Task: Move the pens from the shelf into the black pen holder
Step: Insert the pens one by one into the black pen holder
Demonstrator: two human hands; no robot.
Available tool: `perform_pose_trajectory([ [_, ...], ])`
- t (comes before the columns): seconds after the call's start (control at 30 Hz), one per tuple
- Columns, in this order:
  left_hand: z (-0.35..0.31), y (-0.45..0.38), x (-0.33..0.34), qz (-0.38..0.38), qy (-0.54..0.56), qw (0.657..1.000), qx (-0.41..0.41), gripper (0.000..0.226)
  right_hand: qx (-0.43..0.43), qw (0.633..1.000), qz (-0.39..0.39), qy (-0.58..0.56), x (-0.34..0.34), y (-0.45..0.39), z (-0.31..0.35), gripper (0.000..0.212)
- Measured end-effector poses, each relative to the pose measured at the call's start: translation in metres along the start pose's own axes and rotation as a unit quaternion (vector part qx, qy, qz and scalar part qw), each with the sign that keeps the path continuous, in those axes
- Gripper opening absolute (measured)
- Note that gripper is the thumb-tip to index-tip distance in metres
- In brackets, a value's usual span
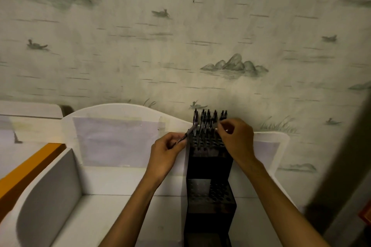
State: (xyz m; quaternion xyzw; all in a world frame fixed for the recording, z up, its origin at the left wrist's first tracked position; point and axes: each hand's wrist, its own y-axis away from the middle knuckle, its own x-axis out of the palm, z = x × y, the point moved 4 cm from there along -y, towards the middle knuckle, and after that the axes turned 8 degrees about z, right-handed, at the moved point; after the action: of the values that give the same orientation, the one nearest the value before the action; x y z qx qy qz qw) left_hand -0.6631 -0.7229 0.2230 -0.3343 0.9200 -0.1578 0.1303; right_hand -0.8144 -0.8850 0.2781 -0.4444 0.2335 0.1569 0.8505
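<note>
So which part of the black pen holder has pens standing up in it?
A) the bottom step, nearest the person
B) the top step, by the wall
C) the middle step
B: the pens stand upright only in the top step of the black pen holder, against the wallpaper, while the holes of the middle step below show empty.

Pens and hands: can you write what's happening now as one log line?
left hand: pinches pen | right hand: at top-tier pens | black pen holder: upright on shelf
</note>
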Motion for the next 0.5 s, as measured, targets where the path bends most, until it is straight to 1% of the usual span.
perform_pose_trajectory([
  [0.07, -0.004, 0.000, 0.000, -0.004, -0.017, 1.000, 0.012, 0.015, -0.062, 0.997, 0.027, -0.025, 0.000, -0.002, 0.016, 0.009],
  [0.2, -0.006, -0.003, 0.004, -0.011, -0.074, 0.997, 0.014, 0.020, -0.132, 0.980, 0.132, -0.071, 0.013, -0.002, 0.041, 0.017],
  [0.27, -0.008, -0.003, 0.006, -0.019, -0.089, 0.996, 0.014, 0.018, -0.142, 0.971, 0.183, -0.063, 0.021, -0.001, 0.044, 0.021],
  [0.33, -0.012, -0.002, 0.006, -0.022, -0.090, 0.996, 0.018, 0.017, -0.145, 0.964, 0.217, -0.051, 0.025, 0.000, 0.043, 0.022],
  [0.5, -0.020, -0.001, 0.002, -0.033, -0.069, 0.996, 0.036, 0.019, -0.162, 0.956, 0.243, -0.025, 0.026, 0.004, 0.041, 0.023],
])
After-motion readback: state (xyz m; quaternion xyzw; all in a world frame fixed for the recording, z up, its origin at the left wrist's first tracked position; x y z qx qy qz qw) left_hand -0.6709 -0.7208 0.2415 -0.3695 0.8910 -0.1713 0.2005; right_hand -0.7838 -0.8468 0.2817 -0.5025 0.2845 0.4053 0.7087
